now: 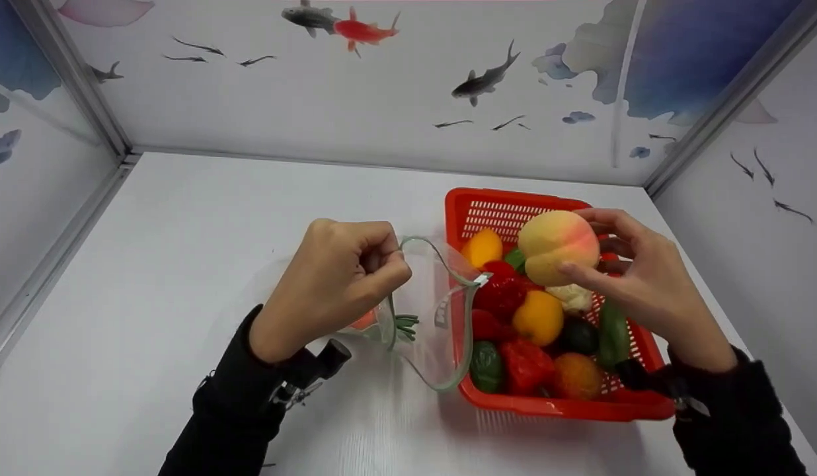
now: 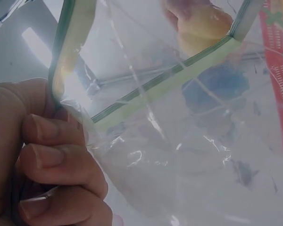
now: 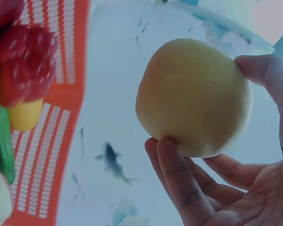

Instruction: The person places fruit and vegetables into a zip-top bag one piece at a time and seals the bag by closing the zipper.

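My right hand (image 1: 646,284) holds a yellow peach (image 1: 558,247) with a pink blush above the red basket, thumb on one side and fingers on the other. In the right wrist view the peach (image 3: 193,99) sits between the thumb and fingertips. My left hand (image 1: 336,277) pinches the green-edged rim of a clear zip bag (image 1: 441,357), with its fingers curled. The bag's mouth stands open toward the basket. Inside or behind the bag, an orange item with green stalks (image 1: 406,326) shows partly, mostly hidden by the left hand.
A red plastic basket (image 1: 567,411) on the right holds red peppers (image 1: 527,365), a yellow fruit (image 1: 538,318), an orange (image 1: 577,377), a dark avocado-like item (image 1: 579,335) and a long green vegetable (image 1: 613,334). The white table (image 1: 184,264) meets printed walls at the back and sides.
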`<state>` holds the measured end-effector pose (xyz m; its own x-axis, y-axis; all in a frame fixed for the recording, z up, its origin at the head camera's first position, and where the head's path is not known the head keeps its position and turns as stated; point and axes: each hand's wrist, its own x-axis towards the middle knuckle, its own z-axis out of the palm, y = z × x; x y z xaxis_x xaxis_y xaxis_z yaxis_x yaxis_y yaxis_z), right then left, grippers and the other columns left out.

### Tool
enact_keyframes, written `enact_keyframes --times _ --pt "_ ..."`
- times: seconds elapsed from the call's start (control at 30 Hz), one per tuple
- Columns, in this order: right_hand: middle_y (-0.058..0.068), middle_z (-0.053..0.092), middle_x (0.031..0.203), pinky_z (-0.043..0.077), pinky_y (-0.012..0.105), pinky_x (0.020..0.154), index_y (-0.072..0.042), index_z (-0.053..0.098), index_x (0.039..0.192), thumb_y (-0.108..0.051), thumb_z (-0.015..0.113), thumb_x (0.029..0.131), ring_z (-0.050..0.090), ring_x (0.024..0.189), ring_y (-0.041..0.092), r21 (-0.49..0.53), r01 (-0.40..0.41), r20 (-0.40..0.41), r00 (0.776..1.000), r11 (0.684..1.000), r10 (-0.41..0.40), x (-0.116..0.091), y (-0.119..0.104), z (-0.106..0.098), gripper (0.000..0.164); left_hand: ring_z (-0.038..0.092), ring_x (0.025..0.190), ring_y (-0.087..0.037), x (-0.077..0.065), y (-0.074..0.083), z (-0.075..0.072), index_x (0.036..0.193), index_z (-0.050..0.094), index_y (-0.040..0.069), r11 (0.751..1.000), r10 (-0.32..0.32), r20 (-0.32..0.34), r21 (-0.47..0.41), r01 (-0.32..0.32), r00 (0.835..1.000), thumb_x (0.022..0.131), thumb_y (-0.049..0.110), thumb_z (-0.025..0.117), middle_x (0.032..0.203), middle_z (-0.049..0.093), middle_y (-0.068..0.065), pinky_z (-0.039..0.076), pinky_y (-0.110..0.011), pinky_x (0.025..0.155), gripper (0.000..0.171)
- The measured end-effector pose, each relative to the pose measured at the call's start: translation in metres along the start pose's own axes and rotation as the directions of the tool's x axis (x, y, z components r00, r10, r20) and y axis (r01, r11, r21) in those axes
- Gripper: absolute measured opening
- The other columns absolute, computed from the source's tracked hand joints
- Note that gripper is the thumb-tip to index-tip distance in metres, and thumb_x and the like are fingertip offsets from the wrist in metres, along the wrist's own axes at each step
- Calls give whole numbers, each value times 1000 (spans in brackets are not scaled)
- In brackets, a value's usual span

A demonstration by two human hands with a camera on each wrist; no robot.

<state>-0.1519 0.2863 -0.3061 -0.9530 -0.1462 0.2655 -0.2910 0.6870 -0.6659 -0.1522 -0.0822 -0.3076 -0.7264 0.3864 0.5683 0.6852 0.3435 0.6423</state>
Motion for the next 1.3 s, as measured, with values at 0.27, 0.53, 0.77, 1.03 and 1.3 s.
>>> enact_keyframes --times 0.27,0.53,0.77,1.03,1.3 --pt "-5 73 123 61 16 80 -14 68 138 -2 92 77 73 103 7 79 140 -47 990 987 -137 -35 -42 18 67 36 52 -5 -1 0 1 64 55 11 1000 -7 -3 -8 7 1000 85 1 56 58 42 8 26 -21 51 23" --pt "-4 72 128 64 22 81 -20 65 143 -9 96 72 70 108 12 102 337 21 940 936 -341 -46 -64 50 78 37 52 -5 -1 0 3 64 54 11 1000 9 -6 -14 -9 1000 87 2 57 58 43 7 26 -20 51 25" --pt "-3 68 136 63 23 90 -20 61 147 -30 94 81 67 111 10 44 443 105 889 895 -445 -37 -70 82 74 38 51 -4 -1 3 4 65 56 11 999 31 5 -15 -31 1000 86 2 59 57 46 6 28 -20 50 23" --pt "14 55 161 64 28 86 -9 59 148 -40 92 84 78 103 21 -136 529 143 847 838 -512 -21 -73 108 77 37 50 -3 -2 6 5 67 58 9 999 48 36 -8 -48 998 86 2 60 57 45 4 28 -20 50 20" --pt "10 65 126 62 21 75 -9 53 139 -34 88 90 65 75 15 -197 598 245 797 777 -552 -3 -80 131 65 36 51 -3 -2 8 4 68 58 10 1000 -4 60 -18 5 998 88 4 61 57 44 6 25 -20 50 21"
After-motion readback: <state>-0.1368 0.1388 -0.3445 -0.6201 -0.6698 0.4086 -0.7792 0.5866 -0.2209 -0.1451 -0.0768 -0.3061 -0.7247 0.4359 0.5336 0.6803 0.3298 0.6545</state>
